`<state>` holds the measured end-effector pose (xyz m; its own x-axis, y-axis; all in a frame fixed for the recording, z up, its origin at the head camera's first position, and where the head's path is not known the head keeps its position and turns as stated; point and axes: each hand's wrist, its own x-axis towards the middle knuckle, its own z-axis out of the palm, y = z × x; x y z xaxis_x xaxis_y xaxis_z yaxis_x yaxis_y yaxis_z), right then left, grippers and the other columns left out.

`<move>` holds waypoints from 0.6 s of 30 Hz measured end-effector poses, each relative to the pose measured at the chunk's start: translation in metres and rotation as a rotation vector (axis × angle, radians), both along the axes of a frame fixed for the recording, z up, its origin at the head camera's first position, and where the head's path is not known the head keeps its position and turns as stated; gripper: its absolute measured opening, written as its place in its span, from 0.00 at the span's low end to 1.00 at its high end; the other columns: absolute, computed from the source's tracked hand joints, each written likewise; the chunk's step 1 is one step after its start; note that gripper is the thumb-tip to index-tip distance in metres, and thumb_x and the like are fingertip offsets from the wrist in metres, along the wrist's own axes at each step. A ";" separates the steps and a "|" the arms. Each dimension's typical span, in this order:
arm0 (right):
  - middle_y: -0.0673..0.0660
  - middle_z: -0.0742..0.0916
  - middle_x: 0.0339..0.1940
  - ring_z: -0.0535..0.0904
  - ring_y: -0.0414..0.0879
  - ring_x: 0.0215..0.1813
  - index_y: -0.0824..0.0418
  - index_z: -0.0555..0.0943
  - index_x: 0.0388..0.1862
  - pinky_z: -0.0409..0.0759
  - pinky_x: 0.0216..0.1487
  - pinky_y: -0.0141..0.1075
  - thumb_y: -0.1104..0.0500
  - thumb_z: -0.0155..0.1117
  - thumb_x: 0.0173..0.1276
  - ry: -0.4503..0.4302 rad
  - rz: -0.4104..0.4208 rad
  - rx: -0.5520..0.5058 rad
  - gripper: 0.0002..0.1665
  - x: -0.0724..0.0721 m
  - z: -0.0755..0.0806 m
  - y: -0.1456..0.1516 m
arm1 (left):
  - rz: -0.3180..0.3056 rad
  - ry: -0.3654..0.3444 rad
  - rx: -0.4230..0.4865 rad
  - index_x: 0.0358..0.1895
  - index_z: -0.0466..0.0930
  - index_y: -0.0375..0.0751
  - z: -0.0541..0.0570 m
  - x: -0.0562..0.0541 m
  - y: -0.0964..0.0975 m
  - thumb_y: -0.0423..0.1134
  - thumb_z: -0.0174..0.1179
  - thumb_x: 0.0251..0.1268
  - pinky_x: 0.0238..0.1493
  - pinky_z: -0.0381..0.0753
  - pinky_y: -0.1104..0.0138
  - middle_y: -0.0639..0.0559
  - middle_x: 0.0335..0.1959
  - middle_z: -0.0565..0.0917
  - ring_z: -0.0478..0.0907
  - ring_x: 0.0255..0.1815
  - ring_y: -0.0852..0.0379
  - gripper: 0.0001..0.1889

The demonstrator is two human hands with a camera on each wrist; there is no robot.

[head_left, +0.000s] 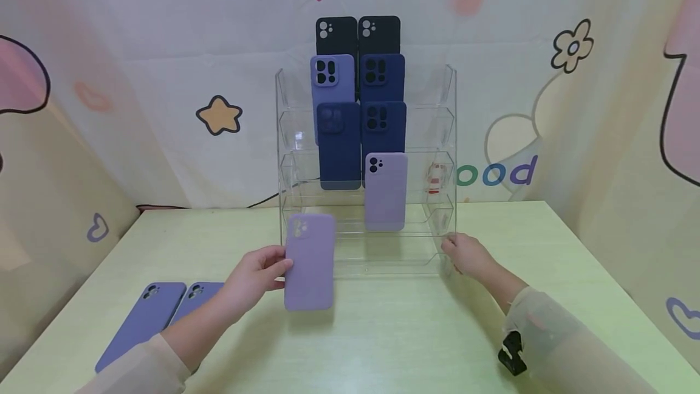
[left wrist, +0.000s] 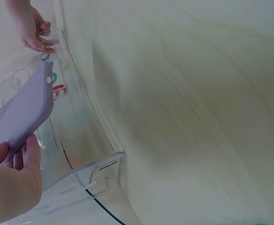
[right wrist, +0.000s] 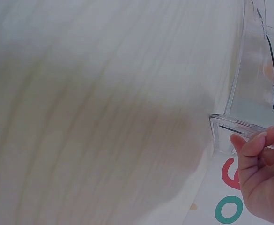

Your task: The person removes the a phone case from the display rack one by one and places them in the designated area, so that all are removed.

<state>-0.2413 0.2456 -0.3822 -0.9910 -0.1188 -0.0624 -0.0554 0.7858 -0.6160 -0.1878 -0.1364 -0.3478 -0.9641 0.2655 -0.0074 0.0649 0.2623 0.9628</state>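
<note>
My left hand (head_left: 254, 272) pinches a lilac phone case (head_left: 310, 272) by its left edge, thumb in front and fingers behind. The case stands nearly upright in front of the lower left of a clear tiered display rack (head_left: 455, 138), its camera cutout at the top. In the left wrist view, the same case (left wrist: 26, 105) appears tilted between thumb and fingers. My right hand (head_left: 467, 254) grips the rack's lower right side edge, and in the right wrist view its fingers (right wrist: 251, 145) bend around the clear panel. Another lilac case (head_left: 385, 193) leans in the rack's lower right.
Higher in the rack are two black cases (head_left: 379, 34), a light purple case (head_left: 332, 78) and several navy cases (head_left: 339, 151). Two blue-violet cases (head_left: 144, 321) lie on the table (head_left: 383, 345) at the left, one partly behind my left forearm. A printed curtain (head_left: 164, 78) hangs behind.
</note>
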 end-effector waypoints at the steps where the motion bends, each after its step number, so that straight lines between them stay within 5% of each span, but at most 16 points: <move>1: 0.51 0.69 0.13 0.64 0.42 0.15 0.66 0.68 0.29 0.65 0.22 0.35 0.60 0.35 0.70 0.001 -0.001 -0.002 0.15 0.000 0.000 0.000 | 0.001 -0.004 0.000 0.55 0.71 0.24 0.000 0.001 -0.002 0.31 0.51 0.69 0.45 0.79 0.56 0.39 0.46 0.80 0.78 0.46 0.50 0.16; 13: 0.51 0.69 0.13 0.64 0.42 0.15 0.60 0.63 0.23 0.65 0.22 0.35 0.61 0.35 0.69 0.008 -0.001 -0.006 0.14 -0.001 -0.001 0.001 | 0.029 -0.066 -0.042 0.56 0.72 0.27 -0.009 0.007 -0.025 0.34 0.53 0.68 0.45 0.80 0.57 0.43 0.45 0.80 0.78 0.46 0.50 0.17; 18: 0.51 0.69 0.13 0.64 0.42 0.15 0.68 0.70 0.32 0.65 0.22 0.35 0.61 0.36 0.69 0.007 -0.001 -0.007 0.15 -0.001 -0.002 0.001 | 0.037 -0.081 -0.061 0.55 0.71 0.25 -0.012 0.013 -0.034 0.34 0.53 0.68 0.44 0.80 0.57 0.42 0.44 0.80 0.78 0.44 0.51 0.17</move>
